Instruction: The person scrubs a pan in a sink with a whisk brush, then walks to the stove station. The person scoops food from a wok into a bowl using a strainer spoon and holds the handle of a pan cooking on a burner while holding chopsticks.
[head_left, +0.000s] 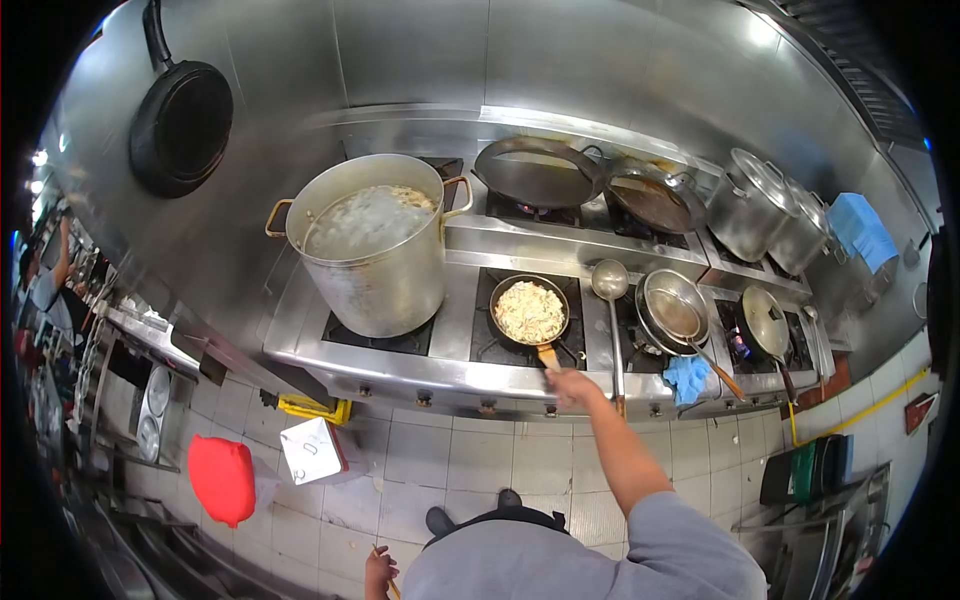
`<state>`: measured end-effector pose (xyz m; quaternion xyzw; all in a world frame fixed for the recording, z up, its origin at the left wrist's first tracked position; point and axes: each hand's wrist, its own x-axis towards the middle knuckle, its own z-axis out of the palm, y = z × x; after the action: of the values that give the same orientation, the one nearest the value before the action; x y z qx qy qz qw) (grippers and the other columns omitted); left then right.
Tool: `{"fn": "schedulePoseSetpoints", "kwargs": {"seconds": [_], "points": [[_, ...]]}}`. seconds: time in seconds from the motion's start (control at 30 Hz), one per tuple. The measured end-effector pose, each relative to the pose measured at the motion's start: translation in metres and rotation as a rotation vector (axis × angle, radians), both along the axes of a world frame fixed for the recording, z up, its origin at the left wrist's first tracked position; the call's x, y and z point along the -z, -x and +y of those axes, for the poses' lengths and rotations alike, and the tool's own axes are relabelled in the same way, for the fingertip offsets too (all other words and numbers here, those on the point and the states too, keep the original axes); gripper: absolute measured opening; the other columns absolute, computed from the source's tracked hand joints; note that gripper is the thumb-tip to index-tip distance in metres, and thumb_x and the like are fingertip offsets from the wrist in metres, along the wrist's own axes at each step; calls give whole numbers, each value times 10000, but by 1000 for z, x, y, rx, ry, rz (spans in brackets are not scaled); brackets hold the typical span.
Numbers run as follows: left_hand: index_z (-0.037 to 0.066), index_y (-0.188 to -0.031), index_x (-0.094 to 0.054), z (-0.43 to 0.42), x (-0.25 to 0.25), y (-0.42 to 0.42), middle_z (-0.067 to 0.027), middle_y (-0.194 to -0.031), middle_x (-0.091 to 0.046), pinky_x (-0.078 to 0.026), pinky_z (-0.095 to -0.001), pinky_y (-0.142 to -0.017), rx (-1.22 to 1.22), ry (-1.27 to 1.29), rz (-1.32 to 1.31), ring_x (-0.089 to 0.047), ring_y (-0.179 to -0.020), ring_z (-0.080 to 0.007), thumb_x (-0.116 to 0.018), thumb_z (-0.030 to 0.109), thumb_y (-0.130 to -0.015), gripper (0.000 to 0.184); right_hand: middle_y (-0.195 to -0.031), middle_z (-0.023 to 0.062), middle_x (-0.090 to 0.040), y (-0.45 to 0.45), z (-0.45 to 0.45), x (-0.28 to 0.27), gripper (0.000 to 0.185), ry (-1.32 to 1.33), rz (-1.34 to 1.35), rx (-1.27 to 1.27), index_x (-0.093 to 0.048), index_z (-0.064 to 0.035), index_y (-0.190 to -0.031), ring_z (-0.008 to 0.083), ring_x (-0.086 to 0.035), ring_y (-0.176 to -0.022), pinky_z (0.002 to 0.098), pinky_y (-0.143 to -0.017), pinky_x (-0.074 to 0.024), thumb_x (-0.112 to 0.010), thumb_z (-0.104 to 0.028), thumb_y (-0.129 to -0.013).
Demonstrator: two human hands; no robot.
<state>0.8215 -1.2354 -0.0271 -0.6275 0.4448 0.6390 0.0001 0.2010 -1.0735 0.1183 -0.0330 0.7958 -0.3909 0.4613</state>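
Observation:
My right hand [572, 388] is closed around the tan handle of a small black frying pan [494, 322] on a front burner. Pale, chopped-looking food [530, 312] covers the pan's inside. Low beside my body, my left hand [379, 572] has its fingers curled round a thin wooden-looking stick [395, 588]; its far end is out of sight. Just right of the frying pan, a long-handled ladle [610, 280] lies across the stove. To the pan's left stands a large stockpot [375, 290] of cloudy, bubbling liquid.
Two dark woks [540, 178] sit on back burners, with lidded pots [752, 215] further right. Strainers over a pot [675, 305], a blue cloth [687, 379] and a lidded pan [764, 322] line the front right. A red-covered container [222, 480] and white box [313, 450] stand on the floor.

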Motion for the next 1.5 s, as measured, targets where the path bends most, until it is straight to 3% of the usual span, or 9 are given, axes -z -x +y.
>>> {"fn": "schedulePoseSetpoints", "kwargs": {"seconds": [0.1,0.2,0.27,0.37,0.47,0.63,0.77,1.2,1.5], "points": [[25,-1214,-467,7,-5,-8,-135,-680,-574,-413,-299,-338,40,-3,-36,-528,-394,-203,-427,19,-809,407,-973,171,-636,38,30,14,443,-402,829,-262,-596,-48,-1012,297,-636,-831,475,-708,-483,-588,-454,-833],[25,-1121,-586,16,-6,-19,-164,-859,-644,-506,-352,-690,109,31,-181,-623,-774,-248,-509,73,-769,363,-972,194,-640,45,35,-7,461,-613,1061,-159,-600,-52,-1042,339,-615,-926,483,-815,-451,-593,-449,-809],[18,-1078,-615,15,38,-55,-172,-974,-656,-498,-362,-789,591,411,-264,-632,-904,-270,-531,104,-772,329,-968,195,-640,38,30,-11,460,-606,1015,-137,-601,-48,-1038,342,-612,-929,471,-818,-456,-586,-448,-812],[18,-1071,-622,21,34,-60,-172,-1042,-645,-486,-357,-832,454,262,-252,-622,-967,-275,-547,126,-772,326,-986,193,-638,21,20,2,479,-517,848,-110,-606,-24,-984,360,-606,-936,452,-824,-464,-581,-470,-810],[24,-1075,-623,30,26,-55,-172,-1019,-651,-485,-356,-830,421,290,-220,-621,-961,-282,-555,137,-772,330,-912,214,-646,-26,-24,13,513,-369,821,50,-595,-5,-937,351,-633,-848,435,-760,-493,-563,-503,-821],[4,-1074,-613,23,30,-42,-179,-950,-660,-498,-348,-783,411,328,-168,-636,-889,-269,-539,119,-768,335,-623,53,-540,-81,-72,7,289,246,-129,182,-474,-54,-950,180,-561,-501,298,-423,-453,-521,-336,-909],[-5,-1102,-588,30,-38,-2,-162,-807,-648,-495,-328,-654,98,72,-140,-617,-712,-224,-519,83,-759,360,-632,24,-495,-51,-64,40,295,279,11,377,-442,-75,-1014,152,-517,-493,282,-424,-441,-521,-342,-917],[10,-1121,-566,13,20,-51,-101,-722,-605,-434,-287,-488,170,96,-122,-545,-566,-162,-510,68,-773,358,-760,38,-576,-46,-11,2,450,315,-97,261,-545,-64,-1031,161,-561,-605,311,-557,-484,-416,-485,-936],[8,-1221,-453,5,7,-26,-147,-689,-575,-420,-312,-339,110,-1,-66,-535,-402,-216,-401,11,-809,416,-704,69,-613,-87,107,97,336,95,110,31,-626,-33,-919,172,-555,-517,305,-473,-464,-510,-348,-923]]}}
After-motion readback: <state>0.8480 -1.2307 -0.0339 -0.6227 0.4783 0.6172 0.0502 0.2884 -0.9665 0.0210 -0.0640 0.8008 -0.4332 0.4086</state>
